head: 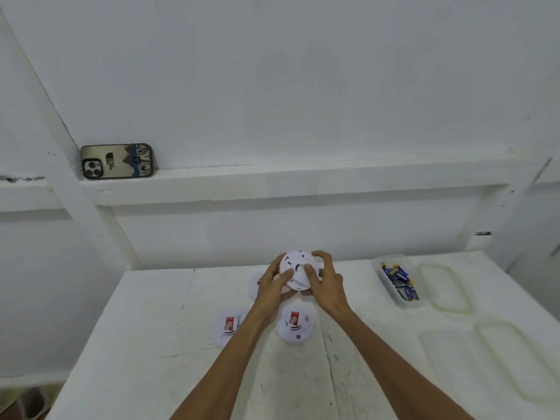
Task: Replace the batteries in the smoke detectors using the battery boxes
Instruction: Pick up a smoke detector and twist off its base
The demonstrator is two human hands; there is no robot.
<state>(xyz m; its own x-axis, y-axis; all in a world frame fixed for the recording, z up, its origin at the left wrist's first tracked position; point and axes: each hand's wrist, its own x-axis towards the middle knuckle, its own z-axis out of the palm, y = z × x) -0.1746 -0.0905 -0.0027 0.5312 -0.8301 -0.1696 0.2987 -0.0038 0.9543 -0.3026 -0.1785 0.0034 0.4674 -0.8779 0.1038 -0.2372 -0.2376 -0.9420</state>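
Both hands hold one round white smoke detector [298, 269] raised just above the far middle of the white surface [157, 313], its flat back turned toward the camera. The left hand [272, 284] grips it from the left side, with a thumb lying across the back, and the right hand [326, 286] grips it from the right, its fingers [321, 256] curled over the upper rim and its thumb pressing near the centre of the back. Small dark marks show on that back, too blurred to read. Three more detectors lie on the surface: a second detector [295, 325] with a red label sits just below the hands, a third detector [227, 325] with the same label lies to its left, partly crossed by the left forearm, and a fourth detector [254, 286] peeks out behind the left hand. Well to the right stands a clear battery box [407, 303], uncovered, holding a jumble of blue batteries [398, 278]. Just beside it on the right lies a clear lid [445, 287], and a second lid [515, 359] rests nearer the camera. On a white ledge [272, 180] of the wall behind, a phone [116, 161] leans on its long edge.
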